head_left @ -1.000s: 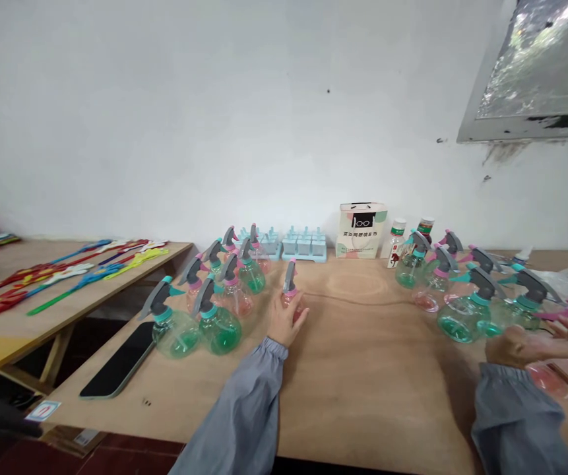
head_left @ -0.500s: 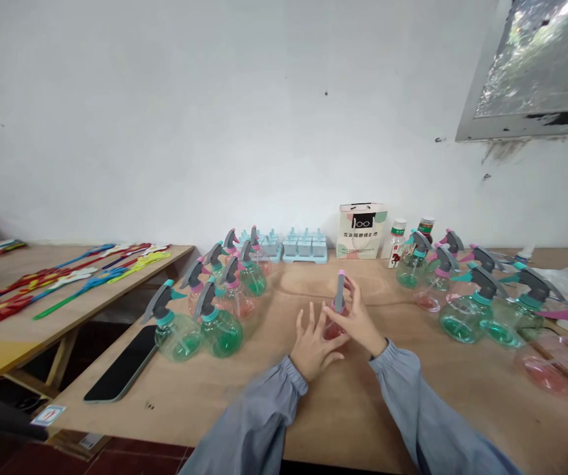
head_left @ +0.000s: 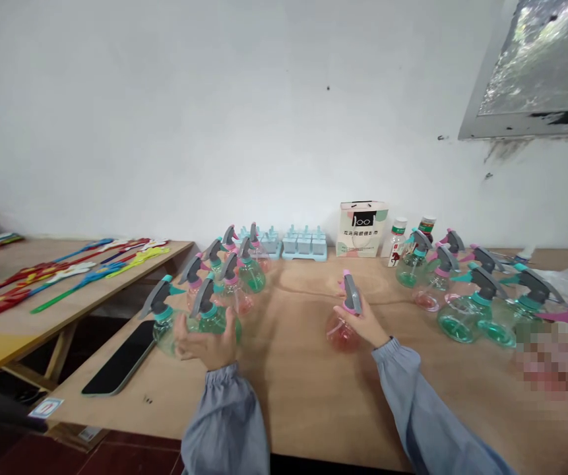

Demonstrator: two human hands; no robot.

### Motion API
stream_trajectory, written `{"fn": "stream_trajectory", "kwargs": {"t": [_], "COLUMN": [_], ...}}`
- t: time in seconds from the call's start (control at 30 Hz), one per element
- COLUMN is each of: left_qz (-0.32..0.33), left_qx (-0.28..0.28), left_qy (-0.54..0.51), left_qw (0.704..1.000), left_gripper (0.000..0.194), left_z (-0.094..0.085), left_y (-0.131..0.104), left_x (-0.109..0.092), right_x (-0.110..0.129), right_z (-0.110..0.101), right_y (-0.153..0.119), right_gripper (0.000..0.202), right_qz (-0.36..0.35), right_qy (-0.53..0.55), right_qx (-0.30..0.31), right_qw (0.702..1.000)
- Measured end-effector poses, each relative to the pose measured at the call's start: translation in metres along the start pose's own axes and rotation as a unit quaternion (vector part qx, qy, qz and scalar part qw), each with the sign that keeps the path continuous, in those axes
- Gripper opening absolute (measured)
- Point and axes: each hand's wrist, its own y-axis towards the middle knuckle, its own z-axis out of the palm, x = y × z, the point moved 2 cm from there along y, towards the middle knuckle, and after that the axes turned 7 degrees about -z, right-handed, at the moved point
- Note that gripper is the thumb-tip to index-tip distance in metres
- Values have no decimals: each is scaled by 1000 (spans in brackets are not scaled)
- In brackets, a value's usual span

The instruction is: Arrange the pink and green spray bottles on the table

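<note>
A spray bottle with a pink body and a grey and pink head [head_left: 343, 335] stands on the table [head_left: 303, 396], right of the middle. My right hand [head_left: 363, 321] is closed round its neck, just under the trigger head. Farther left, my left hand [head_left: 208, 342] is raised with its fingers apart and nothing held. It hides part of two green spray bottles, one with a teal nozzle at the left [head_left: 161, 310] and one behind the fingers [head_left: 206, 303]. More pink and green bottles stand behind these.
Several spray bottles [head_left: 466, 316] stand at the right. Along the wall are light blue moulds [head_left: 305, 245], a paper bag [head_left: 361, 231] and two small bottles [head_left: 396, 241]. A phone [head_left: 120, 359] lies at the left; colourful flower shapes [head_left: 31, 284] lie on another table.
My left hand has let go of the pink bottle and moved left to the green bottles. The pink bottle has turned in my right hand, its head now angled.
</note>
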Motion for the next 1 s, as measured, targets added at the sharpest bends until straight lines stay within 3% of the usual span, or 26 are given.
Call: {"fn": "stream_trajectory", "kwargs": {"t": [0.1, 0.2, 0.33, 0.43, 0.5, 0.6, 0.7, 1.0], "left_qz": [-17, 49, 125, 148, 164, 174, 165, 159], "left_qx": [113, 164, 233, 291, 323, 339, 326, 331], "left_qy": [9, -31, -127, -159, -160, -133, -115, -116], "left_qw": [993, 985, 956, 932, 918, 915, 924, 923], "left_gripper": [60, 46, 35, 34, 42, 59, 59, 55], "left_z": [8, 11, 14, 25, 37, 59, 71, 69], "left_y": [-4, -18, -45, -65, -73, -78, -81, -92], "left_x": [4, -8, -35, -51, -59, -65, -69, -68], "right_x": [-3, -4, -1, 5, 6, 5, 2, 9], "right_z": [-7, -12, -7, 1, 5, 8, 10, 16], "right_y": [-3, -4, -4, -5, -7, -9, -11, -11], "right_gripper": [44, 38, 43, 49, 49, 48, 46, 37], "right_qz": [24, 30, 88, 114, 119, 119, 134, 157], "right_qy": [29, 74, 187, 220, 220, 208, 204, 257], "right_qx": [-20, -38, -43, -20, -2, -23, -73, -46], "right_qw": [999, 996, 978, 968, 968, 971, 967, 952]}}
